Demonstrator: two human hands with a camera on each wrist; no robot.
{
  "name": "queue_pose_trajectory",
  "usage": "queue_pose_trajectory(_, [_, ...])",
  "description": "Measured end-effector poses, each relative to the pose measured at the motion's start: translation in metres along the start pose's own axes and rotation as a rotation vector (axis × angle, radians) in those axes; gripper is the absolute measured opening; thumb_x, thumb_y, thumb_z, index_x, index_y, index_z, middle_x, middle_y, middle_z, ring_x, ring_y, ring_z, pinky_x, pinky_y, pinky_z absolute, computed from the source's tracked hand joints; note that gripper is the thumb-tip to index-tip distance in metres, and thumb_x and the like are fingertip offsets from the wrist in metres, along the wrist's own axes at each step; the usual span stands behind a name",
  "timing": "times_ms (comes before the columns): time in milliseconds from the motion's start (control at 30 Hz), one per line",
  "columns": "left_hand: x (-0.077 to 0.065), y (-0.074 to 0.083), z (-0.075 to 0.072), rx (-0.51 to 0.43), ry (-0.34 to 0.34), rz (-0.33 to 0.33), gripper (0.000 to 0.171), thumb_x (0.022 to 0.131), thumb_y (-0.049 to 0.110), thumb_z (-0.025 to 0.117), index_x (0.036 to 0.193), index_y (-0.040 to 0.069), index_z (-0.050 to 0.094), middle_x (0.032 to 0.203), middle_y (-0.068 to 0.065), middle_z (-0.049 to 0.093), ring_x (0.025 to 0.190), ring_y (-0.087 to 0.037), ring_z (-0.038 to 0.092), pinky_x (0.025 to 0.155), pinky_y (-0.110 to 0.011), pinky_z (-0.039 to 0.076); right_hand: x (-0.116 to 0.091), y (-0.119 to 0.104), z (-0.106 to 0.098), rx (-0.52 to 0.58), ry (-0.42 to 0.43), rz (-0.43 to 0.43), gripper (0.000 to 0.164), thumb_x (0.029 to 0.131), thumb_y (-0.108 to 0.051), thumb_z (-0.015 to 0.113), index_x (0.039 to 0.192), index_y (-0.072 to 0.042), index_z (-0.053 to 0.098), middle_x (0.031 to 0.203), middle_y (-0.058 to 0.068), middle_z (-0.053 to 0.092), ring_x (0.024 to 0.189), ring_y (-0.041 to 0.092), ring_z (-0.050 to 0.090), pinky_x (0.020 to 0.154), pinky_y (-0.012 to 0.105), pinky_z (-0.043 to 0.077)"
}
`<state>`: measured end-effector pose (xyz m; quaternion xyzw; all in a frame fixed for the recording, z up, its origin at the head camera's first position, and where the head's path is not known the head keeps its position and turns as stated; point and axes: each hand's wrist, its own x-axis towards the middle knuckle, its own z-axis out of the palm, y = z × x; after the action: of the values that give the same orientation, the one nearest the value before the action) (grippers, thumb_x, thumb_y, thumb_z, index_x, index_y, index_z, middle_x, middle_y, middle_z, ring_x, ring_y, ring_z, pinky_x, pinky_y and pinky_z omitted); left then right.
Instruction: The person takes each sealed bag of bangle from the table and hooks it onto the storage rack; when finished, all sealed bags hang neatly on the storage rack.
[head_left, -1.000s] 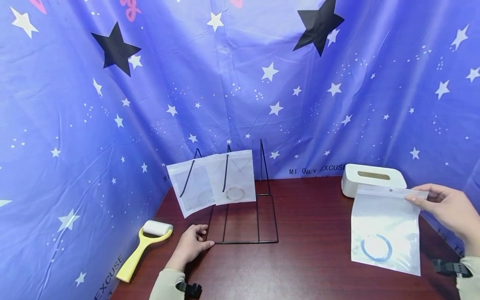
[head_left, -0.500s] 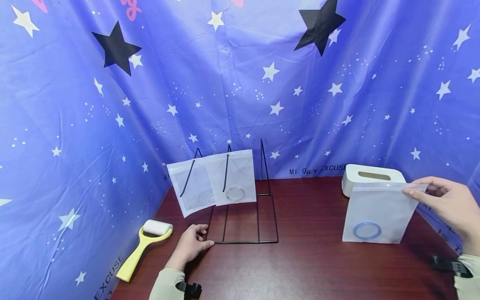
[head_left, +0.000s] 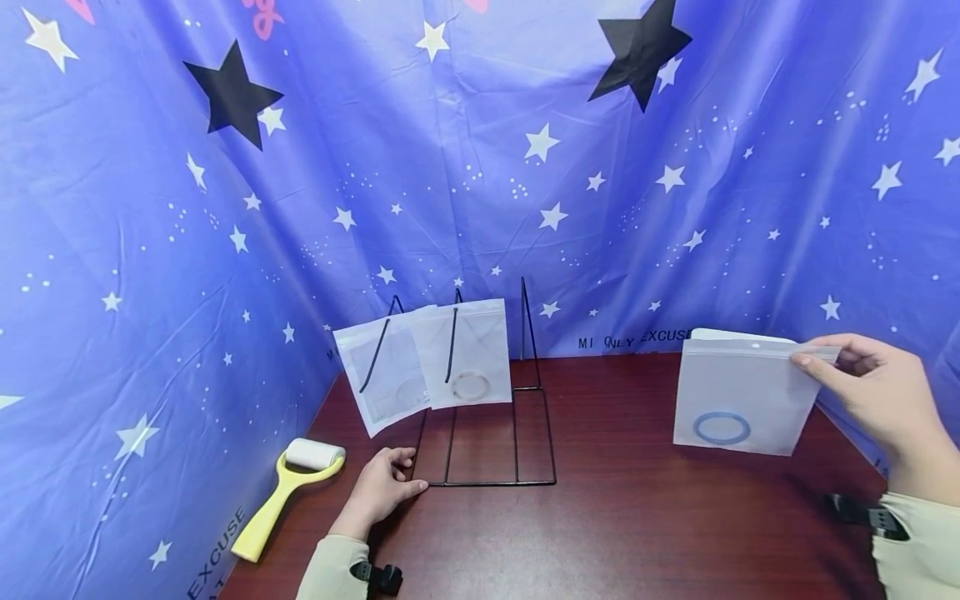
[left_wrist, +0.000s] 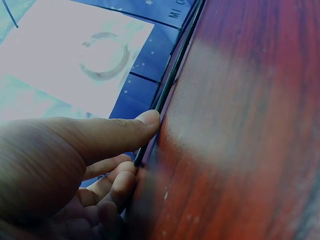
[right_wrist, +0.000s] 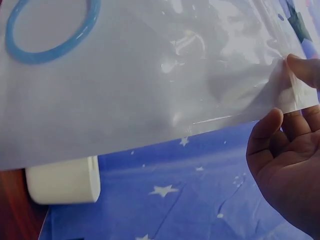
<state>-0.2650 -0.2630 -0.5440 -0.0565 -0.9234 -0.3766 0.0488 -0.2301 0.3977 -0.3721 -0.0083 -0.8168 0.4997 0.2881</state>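
In the head view my right hand (head_left: 885,392) pinches the upper right corner of a white zip bag (head_left: 750,387) between thumb and fingers. A blue bangle (right_wrist: 42,57) shows through the bag near its bottom. My left hand (head_left: 381,492) holds the front left corner of a black wire display rack (head_left: 495,483), thumb on the front bar and fingers round the side. Two similar bags hang from the rack: one on the left hook (head_left: 399,358), tilted, and another on the middle hook (head_left: 483,346), with a pale bangle inside. The right-hand hook bears nothing.
A white tissue box (right_wrist: 65,182) stands at the back right, mostly hidden behind the held bag in the head view. A yellow-handled lint roller (head_left: 270,508) lies at the left edge of the dark red table (head_left: 615,517). Blue star-patterned cloth (head_left: 480,167) closes the back and sides.
My right hand has raised the zip bag and moved it slightly left, so it now covers most of the tissue box. The left hand stays on the rack corner.
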Motion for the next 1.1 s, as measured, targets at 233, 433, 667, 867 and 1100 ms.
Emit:
queue_pose_trajectory(233, [0.0,0.002,0.0,-0.003,0.01,0.006,0.059,0.076,0.015,0.095,0.128,0.001,0.071,0.101,0.0,0.063,0.082,-0.013,0.057,0.074,-0.031,0.049,0.001,-0.012,0.015,0.031,-0.002,-0.105,0.019,0.09,-0.005,0.082,0.108,0.0,0.076,0.068,-0.006,0.063,0.06,0.005,0.05,0.05,0.024,0.037])
queue_pose_trajectory(433, [0.001,0.002,0.0,0.0,0.017,0.017,0.059,0.076,0.015,0.095,0.128,0.001,0.071,0.101,-0.001,0.064,0.082,-0.014,0.059,0.074,-0.031,0.05,0.003,-0.027,0.031,0.157,-0.003,-0.19,0.018,0.086,0.011,0.079,0.104,0.011,0.074,0.068,-0.001,0.067,0.058,0.005,0.053,0.05,0.023,0.039])
queue_pose_trajectory(667, [0.001,0.001,0.0,-0.01,0.013,0.011,0.059,0.075,0.017,0.095,0.127,0.002,0.071,0.101,0.0,0.065,0.082,-0.014,0.059,0.074,-0.03,0.05,-0.001,-0.041,0.045,0.294,-0.008,-0.197,0.019,0.085,0.015,0.077,0.103,0.016,0.072,0.077,-0.001,0.075,0.06,0.008,0.06,0.054,0.019,0.043])
queue_pose_trajectory(867, [0.001,0.0,0.0,-0.009,0.014,0.024,0.059,0.075,0.017,0.096,0.126,0.002,0.072,0.1,0.0,0.064,0.081,-0.013,0.058,0.073,-0.029,0.049,-0.004,-0.046,0.054,0.419,-0.031,-0.22,0.018,0.086,0.018,0.075,0.103,0.019,0.07,0.081,0.003,0.077,0.065,0.01,0.063,0.059,0.017,0.047])
queue_pose_trajectory(1100, [0.0,0.001,-0.002,-0.016,0.007,0.029,0.059,0.075,0.016,0.096,0.127,0.001,0.071,0.1,-0.001,0.064,0.081,-0.014,0.058,0.073,-0.03,0.049,-0.007,-0.052,0.061,0.505,-0.059,-0.24,0.016,0.086,0.02,0.073,0.101,0.021,0.069,0.084,0.006,0.077,0.067,0.012,0.065,0.059,0.018,0.048])
